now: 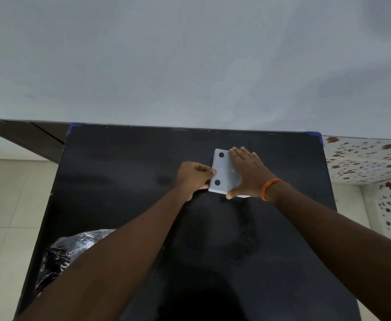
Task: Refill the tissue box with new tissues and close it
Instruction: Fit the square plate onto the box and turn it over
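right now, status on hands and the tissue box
Right hand flat on the upturned tissue box, pressing down. Left hand pinching its left edge. Black table around it bare; patterned bag near left, out of the way.

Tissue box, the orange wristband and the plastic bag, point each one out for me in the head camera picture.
tissue box (pixel 223 173): head view, on its flat grey upper face between the two black dots.
orange wristband (pixel 269 187): head view, on the band across the right wrist.
plastic bag (pixel 74 249): head view, on its crinkled printed surface.
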